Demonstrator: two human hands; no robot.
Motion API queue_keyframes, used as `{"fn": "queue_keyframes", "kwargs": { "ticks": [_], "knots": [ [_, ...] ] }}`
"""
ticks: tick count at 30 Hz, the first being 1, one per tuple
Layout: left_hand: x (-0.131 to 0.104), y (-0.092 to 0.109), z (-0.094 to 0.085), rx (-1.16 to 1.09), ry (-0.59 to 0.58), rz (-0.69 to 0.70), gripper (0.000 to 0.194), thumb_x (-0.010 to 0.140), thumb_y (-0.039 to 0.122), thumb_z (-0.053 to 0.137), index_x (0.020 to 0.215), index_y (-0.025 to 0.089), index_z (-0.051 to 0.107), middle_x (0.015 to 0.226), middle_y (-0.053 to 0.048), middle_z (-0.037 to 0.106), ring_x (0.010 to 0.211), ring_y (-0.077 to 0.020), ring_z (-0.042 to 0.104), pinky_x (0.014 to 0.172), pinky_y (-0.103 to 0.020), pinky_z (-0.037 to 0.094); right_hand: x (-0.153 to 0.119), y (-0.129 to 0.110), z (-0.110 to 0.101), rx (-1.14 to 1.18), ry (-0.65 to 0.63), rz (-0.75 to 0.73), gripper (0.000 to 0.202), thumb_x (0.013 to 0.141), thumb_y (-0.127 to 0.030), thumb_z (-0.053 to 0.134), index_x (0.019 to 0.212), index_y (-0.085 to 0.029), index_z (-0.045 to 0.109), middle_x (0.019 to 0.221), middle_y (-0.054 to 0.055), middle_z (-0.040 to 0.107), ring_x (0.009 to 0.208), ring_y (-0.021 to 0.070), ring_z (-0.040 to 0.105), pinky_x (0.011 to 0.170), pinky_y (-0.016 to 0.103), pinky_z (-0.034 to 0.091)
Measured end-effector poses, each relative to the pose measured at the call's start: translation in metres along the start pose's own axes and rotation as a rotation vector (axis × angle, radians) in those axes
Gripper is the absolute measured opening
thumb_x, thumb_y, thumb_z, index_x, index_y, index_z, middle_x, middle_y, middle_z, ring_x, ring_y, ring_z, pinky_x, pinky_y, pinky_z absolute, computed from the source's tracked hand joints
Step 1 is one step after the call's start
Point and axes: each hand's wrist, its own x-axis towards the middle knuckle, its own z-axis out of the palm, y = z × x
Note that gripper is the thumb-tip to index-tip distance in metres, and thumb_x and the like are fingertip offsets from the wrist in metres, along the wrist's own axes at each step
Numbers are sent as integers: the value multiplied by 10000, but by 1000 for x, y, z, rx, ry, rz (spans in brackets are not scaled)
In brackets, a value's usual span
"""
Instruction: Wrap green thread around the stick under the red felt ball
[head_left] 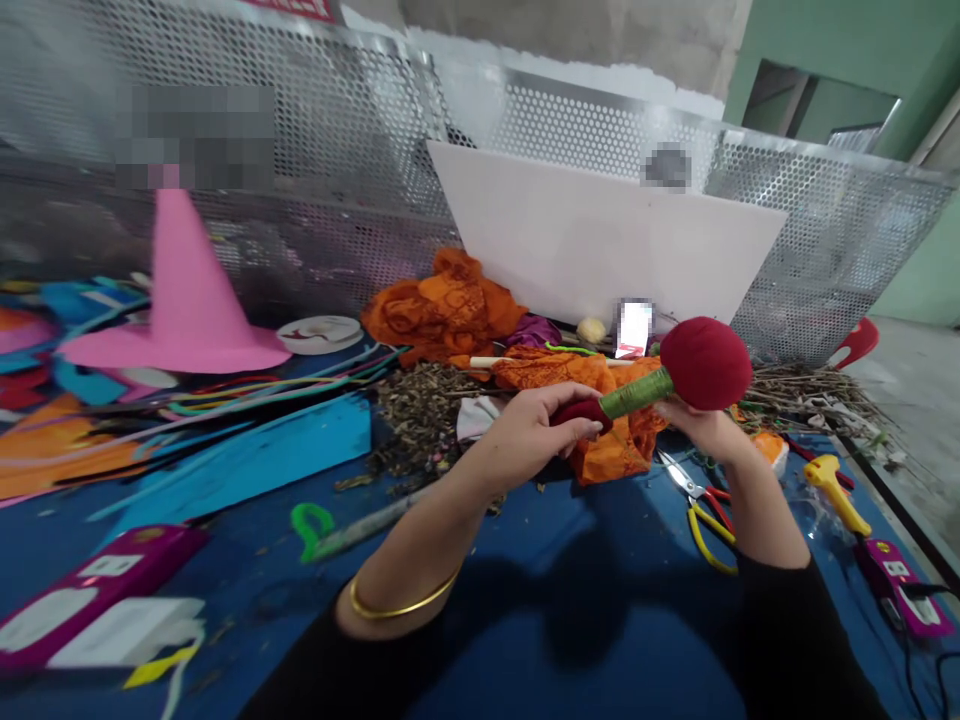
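A mallet-shaped piece with a round red cloth head point(705, 362) and a green-wrapped shaft point(637, 393) is held up over the table, tilted with its head up and to the right. My left hand point(531, 430) is closed around its dark red lower end, thumb and fingers on either side. My right hand point(697, 425) is behind and under the red head, at the top of the shaft; its fingers are mostly hidden, but it appears to support the piece. Behind both hands lies crumpled orange patterned cloth point(619, 450). Scissors and pliers point(701, 500) lie near my right wrist.
A pink cone hat point(187, 290) stands at left beside blue sheets point(262, 455). Dried plant bits point(420, 410) lie centrally. A white board point(600, 230) leans on perforated metal panels. A yellow glue gun point(836, 490) and purple power strips point(900, 585) with cables lie at the sides.
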Motion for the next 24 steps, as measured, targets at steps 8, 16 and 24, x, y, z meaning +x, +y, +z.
{"fn": "queue_keyframes", "kwargs": {
  "ticks": [8, 16, 24],
  "knots": [
    [4, -5, -7, -70, 57, 39, 316, 698, 321, 676, 944, 125, 647, 659, 23, 610, 485, -63, 455, 470, -194, 376, -15, -34, 61, -63, -125, -49, 246, 926, -355, 551, 754, -203, 640, 695, 8, 612, 667, 147, 595, 668, 277, 501],
    [17, -18, 2, -97, 65, 67, 261, 698, 330, 696, 870, 136, 663, 786, -19, 677, 653, -115, 562, 580, -212, 439, -28, -53, 65, 219, -6, -285, 254, 966, -284, 495, 772, -215, 645, 918, 66, 661, 996, 210, 634, 980, 405, 450],
    [26, -32, 14, 52, -51, 116, 288, 747, 241, 598, 1000, 125, 669, 924, -49, 710, 828, -168, 621, 801, -291, 482, -20, -45, 73, 690, 237, 152, 304, 845, -360, 654, 623, -198, 524, 513, -91, 269, 423, 60, 220, 477, 236, 286]
  ]
}}
